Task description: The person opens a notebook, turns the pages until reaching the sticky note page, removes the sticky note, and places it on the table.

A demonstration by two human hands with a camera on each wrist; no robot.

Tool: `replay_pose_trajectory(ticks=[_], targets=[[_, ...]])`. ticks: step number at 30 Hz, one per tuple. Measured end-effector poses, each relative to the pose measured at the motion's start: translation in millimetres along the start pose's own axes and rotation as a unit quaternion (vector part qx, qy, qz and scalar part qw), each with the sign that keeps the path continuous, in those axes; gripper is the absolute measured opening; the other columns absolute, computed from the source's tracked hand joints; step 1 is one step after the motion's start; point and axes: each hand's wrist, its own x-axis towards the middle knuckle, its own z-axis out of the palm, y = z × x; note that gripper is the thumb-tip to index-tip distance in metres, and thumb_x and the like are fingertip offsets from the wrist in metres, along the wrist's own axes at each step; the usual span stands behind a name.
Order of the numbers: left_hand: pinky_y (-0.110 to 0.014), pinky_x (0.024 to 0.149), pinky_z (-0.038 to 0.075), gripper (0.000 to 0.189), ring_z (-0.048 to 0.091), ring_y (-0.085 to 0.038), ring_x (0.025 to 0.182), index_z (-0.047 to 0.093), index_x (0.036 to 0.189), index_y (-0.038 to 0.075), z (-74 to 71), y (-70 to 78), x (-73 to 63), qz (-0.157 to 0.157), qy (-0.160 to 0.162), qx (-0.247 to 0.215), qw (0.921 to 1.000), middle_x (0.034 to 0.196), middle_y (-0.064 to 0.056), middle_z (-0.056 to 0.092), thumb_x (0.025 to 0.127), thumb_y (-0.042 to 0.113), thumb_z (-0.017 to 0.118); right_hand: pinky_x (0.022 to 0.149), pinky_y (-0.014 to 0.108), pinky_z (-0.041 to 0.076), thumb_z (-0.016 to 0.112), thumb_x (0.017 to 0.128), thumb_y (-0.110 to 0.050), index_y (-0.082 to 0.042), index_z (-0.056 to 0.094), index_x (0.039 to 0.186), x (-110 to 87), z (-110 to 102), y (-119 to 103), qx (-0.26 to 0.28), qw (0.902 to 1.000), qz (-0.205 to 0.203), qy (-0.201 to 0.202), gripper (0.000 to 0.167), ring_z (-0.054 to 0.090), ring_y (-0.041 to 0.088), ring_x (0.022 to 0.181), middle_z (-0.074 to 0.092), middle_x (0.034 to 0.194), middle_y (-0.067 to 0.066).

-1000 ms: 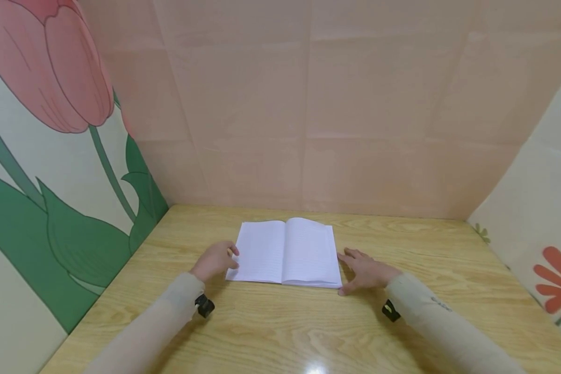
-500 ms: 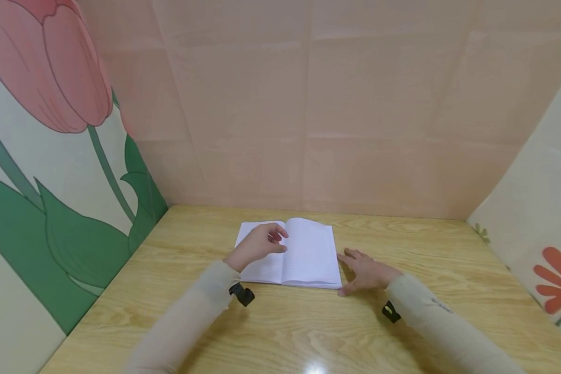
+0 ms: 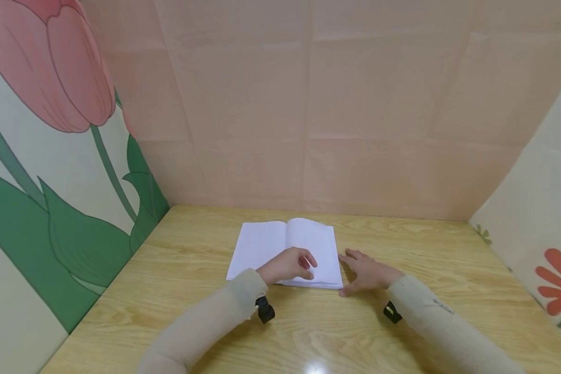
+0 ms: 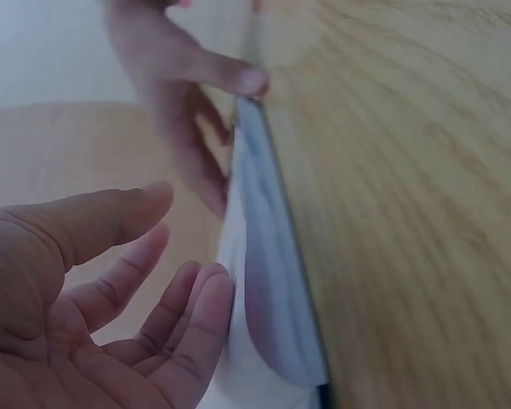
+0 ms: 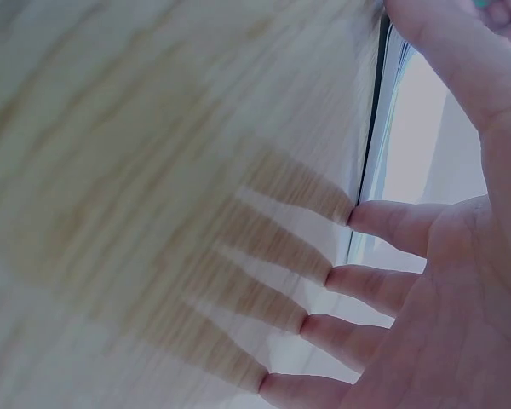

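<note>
An open notebook (image 3: 259, 244) with lined white pages lies flat on the wooden table, its right-hand pages bulging slightly near the spine. My left hand (image 3: 290, 264) hovers over the lower part of the right page, fingers loosely bent and thumb apart, with nothing between them. In the left wrist view the fingertips (image 4: 209, 298) are close to the notebook's page edges (image 4: 277, 247); whether they touch cannot be told. My right hand (image 3: 368, 271) rests at the notebook's right edge, fingers spread, their tips (image 5: 358, 215) on the tabletop along the cover.
The wood-grain table (image 3: 308, 327) extends around the notebook on all sides. Behind it hangs a plain pinkish backdrop (image 3: 308, 114). A tulip-printed panel (image 3: 75, 156) borders the left, a flower-printed one (image 3: 551, 208) the right. Black straps (image 3: 265, 309) sit at both wrists.
My left hand has moved from the notebook's left edge, across the left page, to above the lower right page. The right hand and the notebook have stayed in place.
</note>
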Motion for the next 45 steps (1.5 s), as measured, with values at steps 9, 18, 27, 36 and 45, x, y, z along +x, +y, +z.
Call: replay_pose_trajectory(ticks=[9,18,27,36,45], targets=[[-0.020,0.064,0.041,0.016,0.050,-0.006,0.068,0.068,0.089,0.011,12.7,-3.9,9.6,-0.005,-0.001,0.094,0.9956,0.074,0.005,0.057,0.078,0.012,0.080,0.105,0.071,0.021,0.078,0.071,-0.057,-0.001,0.030,0.149,1.6,-1,2,-0.007,0.9999,-0.009,0.006,0.108,0.018,0.054,0.139,0.019,0.154,0.032],[-0.019,0.065,0.040,0.019,0.048,-0.006,0.066,0.066,0.084,0.012,17.1,5.5,13.1,-0.002,0.005,0.170,0.9854,0.069,0.007,0.053,0.076,0.020,0.082,0.105,0.070,0.022,0.078,0.071,-0.056,0.000,0.030,0.149,2.4,-4,1,-0.018,0.9997,-0.016,0.007,0.107,0.020,0.055,0.138,0.020,0.152,0.034],[-0.020,0.069,0.041,0.018,0.050,-0.008,0.071,0.064,0.081,0.014,19.1,8.8,15.8,-0.009,0.004,0.212,0.9772,0.073,0.006,0.055,0.077,0.020,0.081,0.104,0.071,0.023,0.078,0.071,-0.055,0.001,0.030,0.149,1.2,-4,-1,-0.014,0.9998,-0.016,0.005,0.107,0.020,0.055,0.138,0.020,0.152,0.034],[-0.024,0.073,0.047,0.030,0.056,-0.013,0.079,0.058,0.113,0.007,17.9,11.3,19.4,0.000,0.017,0.240,0.9706,0.087,-0.003,0.064,0.085,0.003,0.065,0.106,0.069,0.022,0.078,0.070,-0.057,0.000,0.031,0.149,2.7,-2,2,-0.017,0.9997,-0.017,0.007,0.108,0.019,0.054,0.139,0.021,0.153,0.033],[-0.020,0.043,0.034,0.073,0.039,-0.009,0.045,0.034,0.143,0.021,19.8,5.5,16.9,0.012,0.030,0.149,0.9883,0.056,0.003,0.042,0.083,-0.012,0.058,0.105,0.071,0.021,0.078,0.071,-0.056,0.000,0.031,0.149,0.5,-1,2,-0.010,0.9998,-0.013,0.007,0.107,0.018,0.054,0.139,0.019,0.153,0.032]])
